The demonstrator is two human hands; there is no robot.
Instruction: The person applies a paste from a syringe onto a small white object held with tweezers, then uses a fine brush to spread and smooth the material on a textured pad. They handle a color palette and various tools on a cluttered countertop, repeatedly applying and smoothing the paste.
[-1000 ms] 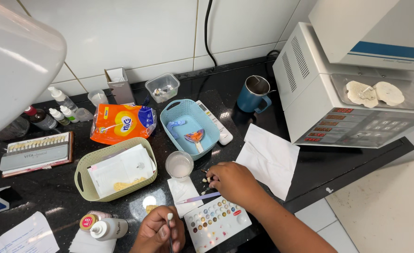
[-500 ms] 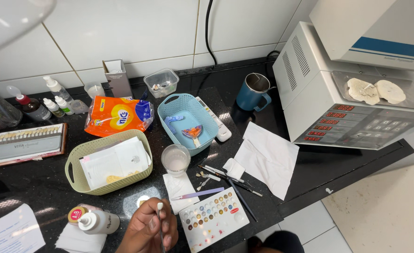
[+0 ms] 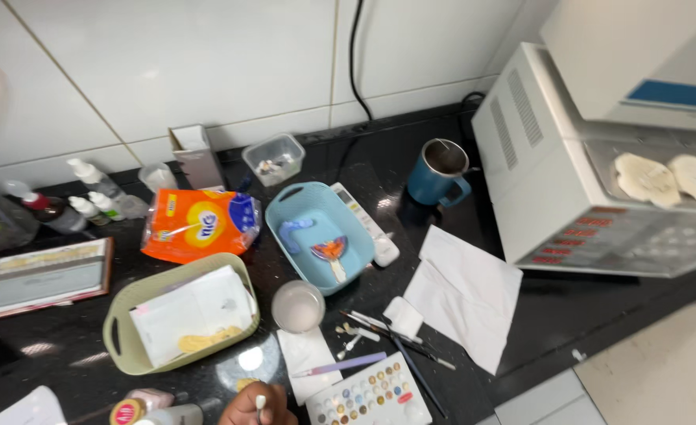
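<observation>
We've got one hand (image 3: 257, 407) in view at the bottom edge, fingers pinched on a small white-tipped swab (image 3: 260, 402); other hand out of frame. Looks like the colour step: next move needs a steady reach to the paint palette (image 3: 367, 396) just right. Count: two baskets, one blue mug (image 3: 439, 175), one purple-handled brush (image 3: 340, 364), one glass cup (image 3: 297, 306).

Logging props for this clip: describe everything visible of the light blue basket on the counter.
The light blue basket is a small oval plastic tub with cut-out handles and a flared rim, sitting upright on the black counter. Inside lie a pale blue tray-like piece and an orange-and-blue item. A white remote-like device lies against its right side.
</observation>
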